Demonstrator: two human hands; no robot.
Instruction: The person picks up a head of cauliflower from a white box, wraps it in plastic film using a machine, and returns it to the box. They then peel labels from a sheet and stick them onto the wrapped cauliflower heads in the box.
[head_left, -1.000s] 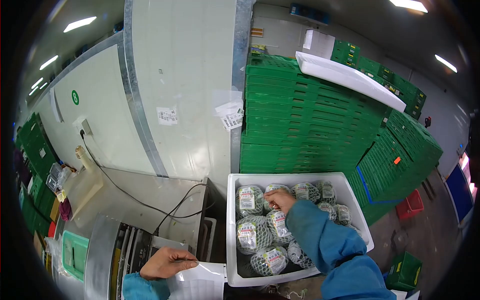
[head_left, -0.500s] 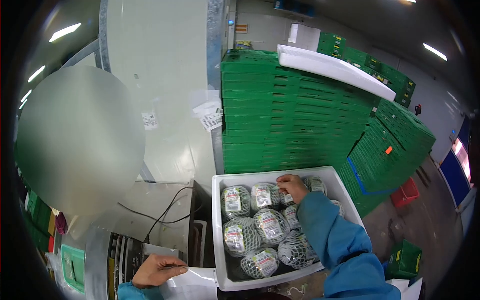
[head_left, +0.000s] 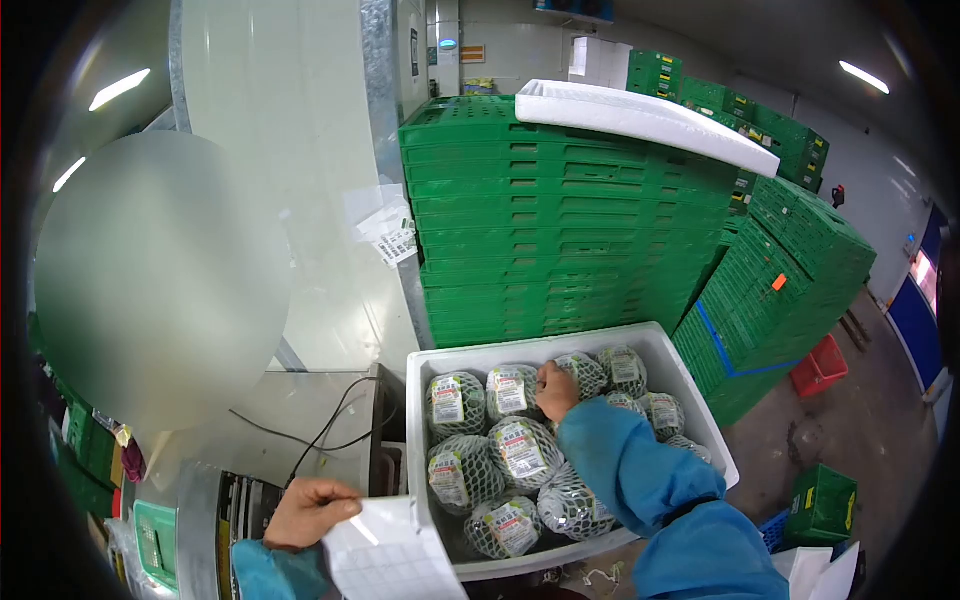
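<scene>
right hand (head_left: 556,388): closed on the top of a netted vegetable (head_left: 577,374) in the back row of the box, blue sleeve (head_left: 625,470) behind it
left hand (head_left: 309,511): fingers pinched on the top edge of a label sheet (head_left: 390,550), low beside the box's near left corner
label sheet: white, faint grid of blank-looking stickers, print not readable
box (head_left: 685,390): white foam, under the right hand, just right of the left hand
netted vegetables (head_left: 523,450): round, wrapped, white mesh sleeves, packed touching each other around the right hand; each has a white sticker with a red band on top, text too small to read
machine (head_left: 250,505): grey metal, dark slotted front, just beside the left hand; black cable (head_left: 320,430) runs across the top behind it
green crates (head_left: 560,240): tall stack straight beyond the right hand, more stacks to the right
foam lid (head_left: 640,115): white, lying tilted on top of the crate stack
wall papers (head_left: 385,230): barcode slips stuck on the panel, above and left of the box, not legible
red basket (head_left: 820,365): on the floor, far right of the right hand
</scene>
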